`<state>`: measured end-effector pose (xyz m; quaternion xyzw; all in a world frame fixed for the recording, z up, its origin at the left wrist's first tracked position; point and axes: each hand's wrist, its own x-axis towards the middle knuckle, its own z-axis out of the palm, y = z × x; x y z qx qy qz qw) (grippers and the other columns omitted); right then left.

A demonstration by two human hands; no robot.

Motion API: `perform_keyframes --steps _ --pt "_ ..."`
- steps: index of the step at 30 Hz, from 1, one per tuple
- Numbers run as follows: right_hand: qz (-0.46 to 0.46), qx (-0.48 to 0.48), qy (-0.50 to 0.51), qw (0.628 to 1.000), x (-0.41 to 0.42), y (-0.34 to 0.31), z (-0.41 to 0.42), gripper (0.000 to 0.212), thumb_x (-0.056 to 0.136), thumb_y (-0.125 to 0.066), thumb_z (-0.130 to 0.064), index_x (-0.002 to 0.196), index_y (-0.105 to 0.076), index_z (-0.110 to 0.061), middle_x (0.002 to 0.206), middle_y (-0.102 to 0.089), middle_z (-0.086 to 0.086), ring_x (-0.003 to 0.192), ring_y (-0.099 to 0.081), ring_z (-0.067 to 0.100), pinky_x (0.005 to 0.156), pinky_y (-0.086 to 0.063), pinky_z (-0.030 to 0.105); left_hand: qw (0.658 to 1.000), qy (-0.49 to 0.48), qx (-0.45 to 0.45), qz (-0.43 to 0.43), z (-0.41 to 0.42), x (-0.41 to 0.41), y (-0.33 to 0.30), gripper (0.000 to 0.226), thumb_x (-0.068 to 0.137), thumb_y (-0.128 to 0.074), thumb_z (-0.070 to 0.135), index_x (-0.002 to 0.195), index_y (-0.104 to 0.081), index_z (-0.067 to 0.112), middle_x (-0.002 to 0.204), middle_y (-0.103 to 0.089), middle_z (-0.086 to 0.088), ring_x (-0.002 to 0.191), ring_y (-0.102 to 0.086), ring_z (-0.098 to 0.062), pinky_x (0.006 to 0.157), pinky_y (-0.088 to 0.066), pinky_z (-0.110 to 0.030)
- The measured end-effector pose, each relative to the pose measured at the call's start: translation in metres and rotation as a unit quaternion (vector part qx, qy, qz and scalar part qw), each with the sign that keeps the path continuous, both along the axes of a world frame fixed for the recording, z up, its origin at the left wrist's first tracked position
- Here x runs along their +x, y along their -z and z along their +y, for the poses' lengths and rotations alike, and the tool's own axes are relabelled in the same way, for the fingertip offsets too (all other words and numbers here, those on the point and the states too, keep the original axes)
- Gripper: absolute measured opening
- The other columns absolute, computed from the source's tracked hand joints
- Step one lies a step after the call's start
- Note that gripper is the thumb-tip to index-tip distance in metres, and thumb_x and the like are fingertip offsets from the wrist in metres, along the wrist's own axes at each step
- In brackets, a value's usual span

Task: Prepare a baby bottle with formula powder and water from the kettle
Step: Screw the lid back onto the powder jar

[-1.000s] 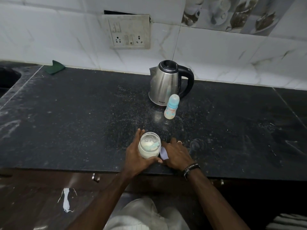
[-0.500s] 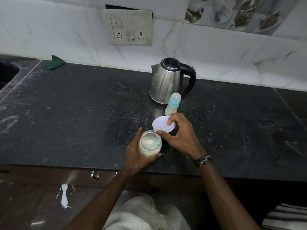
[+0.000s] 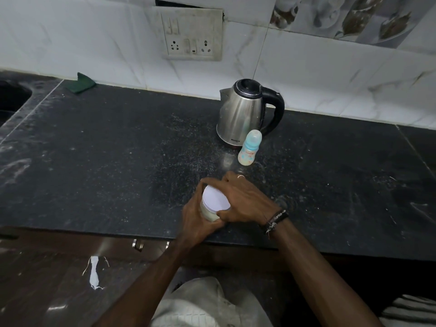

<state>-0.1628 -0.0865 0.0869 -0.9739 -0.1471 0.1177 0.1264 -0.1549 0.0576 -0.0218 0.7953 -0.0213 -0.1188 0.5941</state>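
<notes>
A glass jar of pale formula powder stands near the front edge of the black counter. My left hand grips the jar's side. A white lid sits on top of the jar, and my right hand holds it with fingers curled round its rim. A baby bottle with a blue collar and clear cap stands upright farther back. Just behind the bottle is a steel kettle with a black lid and handle.
A green cloth lies at the back left by the wall. A sink sits at the far left. A socket panel is on the tiled wall above the kettle. Drawer handles show below the counter's front edge.
My right hand picked the white lid up from beside the jar, lifted it over, and now has it down on the jar's mouth. The left hand kept its grip on the jar.
</notes>
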Motion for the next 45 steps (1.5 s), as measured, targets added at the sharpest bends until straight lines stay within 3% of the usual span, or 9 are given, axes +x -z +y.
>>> perform_keyframes --steps 5,11,14,18,23,27,32,35,45 --pt "0.019 -0.092 -0.049 0.994 0.004 -0.016 0.010 0.078 0.079 -0.071 -0.034 0.147 -0.033 -0.044 0.117 -0.042 0.009 0.095 -0.046 0.029 0.081 -0.043 0.039 0.998 0.025 0.004 -0.050 0.007 -0.015 -0.007 0.112 0.055 -0.094 0.026 0.150 -0.035 0.025 0.124 -0.062 0.008 0.109 -0.060 0.001 0.092 -0.044 -0.015" --pt "-0.004 -0.117 -0.025 0.993 0.005 -0.023 0.020 0.069 0.080 -0.073 -0.047 0.139 -0.044 -0.028 0.121 -0.055 0.014 0.104 -0.056 0.032 0.083 -0.045 0.038 0.998 0.059 0.032 0.000 0.003 -0.004 -0.008 0.155 0.040 -0.088 0.074 0.156 -0.014 0.002 0.154 -0.032 0.001 0.143 -0.031 -0.009 0.112 -0.020 -0.007" --pt "-0.074 -0.161 0.018 0.984 0.002 -0.022 0.029 0.061 0.084 -0.058 -0.067 0.115 -0.058 -0.014 0.111 -0.066 0.011 0.098 -0.062 0.029 0.076 -0.043 0.035 0.998 0.036 0.039 -0.036 0.007 -0.011 -0.012 0.134 0.053 -0.095 0.047 0.157 -0.017 0.015 0.151 -0.038 0.008 0.137 -0.043 -0.008 0.110 -0.033 -0.014" --pt "-0.096 -0.191 0.114 0.970 -0.001 -0.019 0.046 0.061 0.096 -0.039 -0.065 0.095 -0.069 -0.012 0.096 -0.070 0.007 0.089 -0.067 0.025 0.066 -0.035 0.032 0.997 0.051 0.015 -0.048 0.007 -0.015 -0.024 0.137 0.045 -0.076 0.066 0.157 -0.019 0.011 0.147 -0.048 0.003 0.133 -0.048 -0.010 0.111 -0.037 -0.023" --pt "-0.018 -0.219 0.112 0.969 0.002 -0.033 0.033 0.048 0.103 -0.035 -0.049 0.109 -0.067 -0.013 0.112 -0.069 0.008 0.102 -0.065 0.027 0.078 -0.047 0.036 0.999 0.013 0.008 -0.045 0.008 -0.018 -0.024 0.134 0.043 -0.083 0.065 0.156 -0.025 0.022 0.148 -0.050 0.007 0.132 -0.051 -0.008 0.113 -0.041 -0.033" --pt "-0.023 -0.193 0.085 0.977 0.000 -0.046 0.027 0.051 0.093 -0.051 -0.059 0.114 -0.061 -0.014 0.116 -0.066 0.010 0.104 -0.063 0.029 0.076 -0.042 0.035 0.998 0.024 0.017 -0.047 0.011 -0.018 -0.020 0.132 0.045 -0.085 0.064 0.155 -0.023 0.027 0.140 -0.046 0.026 0.124 -0.046 0.017 0.108 -0.038 -0.013" --pt "0.042 -0.178 0.024 0.983 -0.002 -0.036 0.040 0.082 0.081 -0.076 -0.038 0.147 -0.032 -0.016 0.129 -0.053 0.018 0.113 -0.057 0.032 0.086 -0.049 0.040 0.999 0.028 0.010 -0.042 0.008 -0.017 -0.028 0.124 0.050 -0.097 0.027 0.154 -0.029 0.020 0.140 -0.056 -0.001 0.124 -0.055 -0.010 0.110 -0.044 -0.038" --pt "-0.049 -0.176 0.031 0.983 -0.004 -0.030 0.045 0.048 0.088 -0.066 -0.044 0.123 -0.057 -0.013 0.120 -0.063 0.012 0.107 -0.062 0.029 0.078 -0.045 0.036 0.999 0.040 0.006 -0.033 0.008 -0.018 -0.031 0.136 0.045 -0.089 0.049 0.157 -0.021 0.011 0.141 -0.050 0.007 0.125 -0.051 0.000 0.108 -0.039 -0.016" --pt "-0.087 -0.209 0.100 0.969 0.000 -0.022 0.037 0.068 0.095 -0.031 -0.070 0.093 -0.069 -0.013 0.100 -0.071 0.009 0.092 -0.066 0.028 0.066 -0.036 0.033 0.999 0.019 0.029 -0.030 0.008 -0.017 -0.032 0.142 0.039 -0.080 0.068 0.158 -0.018 0.021 0.150 -0.048 0.002 0.132 -0.049 -0.008 0.114 -0.041 -0.038"
